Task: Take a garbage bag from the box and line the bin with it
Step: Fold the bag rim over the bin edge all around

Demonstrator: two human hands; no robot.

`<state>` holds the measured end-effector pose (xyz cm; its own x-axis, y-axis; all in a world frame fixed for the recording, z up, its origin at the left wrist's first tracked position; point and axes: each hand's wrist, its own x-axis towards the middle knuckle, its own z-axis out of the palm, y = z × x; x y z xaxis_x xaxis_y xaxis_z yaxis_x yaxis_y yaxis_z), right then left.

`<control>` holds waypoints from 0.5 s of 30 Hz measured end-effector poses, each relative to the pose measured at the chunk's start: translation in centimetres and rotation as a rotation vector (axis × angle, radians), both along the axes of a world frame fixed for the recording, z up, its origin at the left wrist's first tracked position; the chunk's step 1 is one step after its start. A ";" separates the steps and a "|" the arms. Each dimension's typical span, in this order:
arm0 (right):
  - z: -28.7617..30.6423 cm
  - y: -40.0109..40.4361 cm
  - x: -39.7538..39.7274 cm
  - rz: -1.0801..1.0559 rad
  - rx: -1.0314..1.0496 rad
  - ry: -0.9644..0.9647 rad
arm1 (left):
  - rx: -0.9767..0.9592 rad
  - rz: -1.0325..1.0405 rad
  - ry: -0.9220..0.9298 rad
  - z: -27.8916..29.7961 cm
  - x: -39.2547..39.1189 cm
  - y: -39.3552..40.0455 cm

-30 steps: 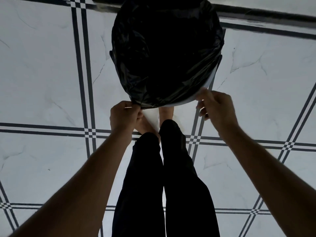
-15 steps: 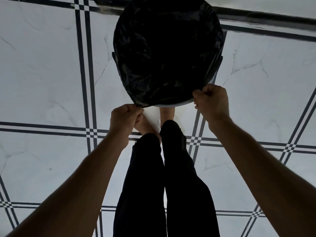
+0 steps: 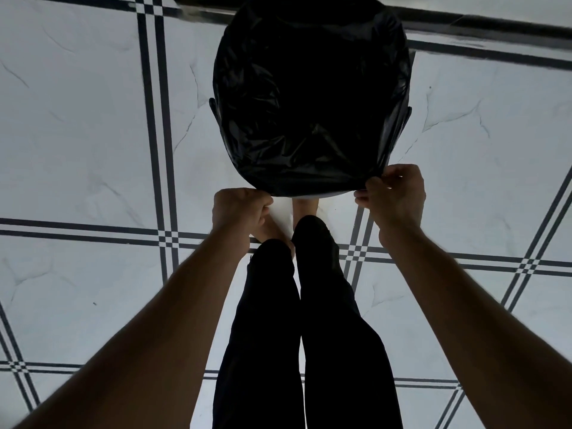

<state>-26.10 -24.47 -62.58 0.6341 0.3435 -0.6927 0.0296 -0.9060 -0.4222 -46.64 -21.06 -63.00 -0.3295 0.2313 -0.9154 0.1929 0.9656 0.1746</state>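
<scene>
A black garbage bag [image 3: 309,97] is spread over the mouth of a round bin on the floor ahead of me. A thin strip of the bin's pale rim [image 3: 322,196] shows under the bag's near edge, and a dark handle [image 3: 213,108] sticks out on the left. My left hand [image 3: 238,209] is closed on the bag's near-left edge. My right hand [image 3: 394,193] pinches the bag's near-right edge at the rim. The box of bags is out of sight.
White marble-look floor tiles with dark double lines [image 3: 154,125] surround the bin. My legs in black trousers [image 3: 297,320] and bare feet stand just behind the bin. A dark strip [image 3: 483,29] runs along the floor's far edge.
My right hand has closed on the bag's edge and drawn it down toward the near rim, so less pale rim shows. My left hand has kept its hold at the near-left edge.
</scene>
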 end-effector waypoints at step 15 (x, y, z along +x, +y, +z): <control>-2.1 1.1 2.6 0.057 0.056 0.217 | 0.056 -0.184 0.046 -1.2 -0.4 0.4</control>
<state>-23.53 -23.42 -64.68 0.4509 0.4163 -0.7896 -0.0169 -0.8805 -0.4738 -47.08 -20.66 -64.22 -0.3181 0.3415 -0.8844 0.3740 0.9024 0.2139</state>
